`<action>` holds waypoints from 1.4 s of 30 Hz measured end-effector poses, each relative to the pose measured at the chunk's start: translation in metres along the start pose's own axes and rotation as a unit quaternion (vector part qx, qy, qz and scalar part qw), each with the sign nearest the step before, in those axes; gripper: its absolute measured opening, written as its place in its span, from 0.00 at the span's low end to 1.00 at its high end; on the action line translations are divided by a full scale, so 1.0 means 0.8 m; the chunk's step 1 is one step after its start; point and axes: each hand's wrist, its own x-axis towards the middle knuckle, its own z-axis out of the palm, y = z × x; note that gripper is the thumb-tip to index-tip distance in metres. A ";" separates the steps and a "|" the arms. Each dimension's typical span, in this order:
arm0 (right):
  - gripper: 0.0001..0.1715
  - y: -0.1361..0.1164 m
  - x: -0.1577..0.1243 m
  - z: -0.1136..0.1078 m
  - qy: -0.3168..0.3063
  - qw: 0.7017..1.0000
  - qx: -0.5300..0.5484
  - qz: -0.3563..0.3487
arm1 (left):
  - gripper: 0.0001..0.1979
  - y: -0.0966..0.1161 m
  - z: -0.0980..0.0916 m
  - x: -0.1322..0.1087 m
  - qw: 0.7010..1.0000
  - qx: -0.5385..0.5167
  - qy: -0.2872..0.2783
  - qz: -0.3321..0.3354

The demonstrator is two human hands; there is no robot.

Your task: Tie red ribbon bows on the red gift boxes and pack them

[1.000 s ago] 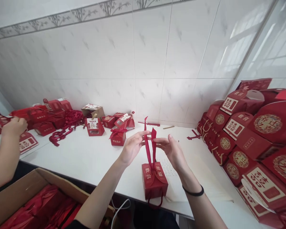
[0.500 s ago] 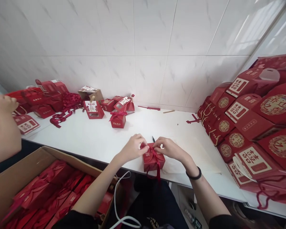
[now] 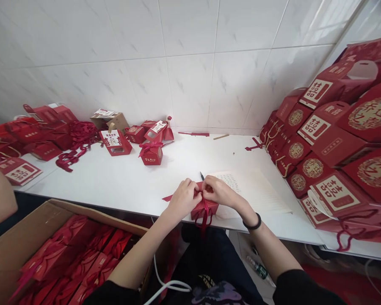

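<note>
A small red gift box point(image 3: 209, 209) stands at the front edge of the white table, with a dark red ribbon point(image 3: 205, 212) over its top and ends hanging down its front. Both hands meet above the lid. My left hand point(image 3: 186, 197) pinches the ribbon from the left; a ribbon tail sticks out beyond it. My right hand point(image 3: 217, 190), with a black band on the wrist, pinches the ribbon from the right, close against the left fingers. The knot itself is partly hidden by the fingertips. Behind the box lie a pen point(image 3: 202, 176) and a written sheet point(image 3: 257, 190).
Red boxes are stacked at the right point(image 3: 330, 148). A finished-looking box with a bow point(image 3: 152, 153) stands behind, left of centre. A cardboard carton point(image 3: 6, 235) of ribboned boxes sits at lower left. Another person's arm point(image 3: 0, 190) reaches in from the left. A white cable point(image 3: 168, 286) hangs below.
My hands have drawn closer together over the box, and a ribbon tail now shows to the left. The view has shifted slightly. The other person's arm has moved further out on the left.
</note>
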 end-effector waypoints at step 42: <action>0.12 0.008 -0.013 -0.001 -0.017 0.931 0.360 0.064 | 0.02 -0.004 0.002 -0.005 0.995 -0.082 0.008 0.051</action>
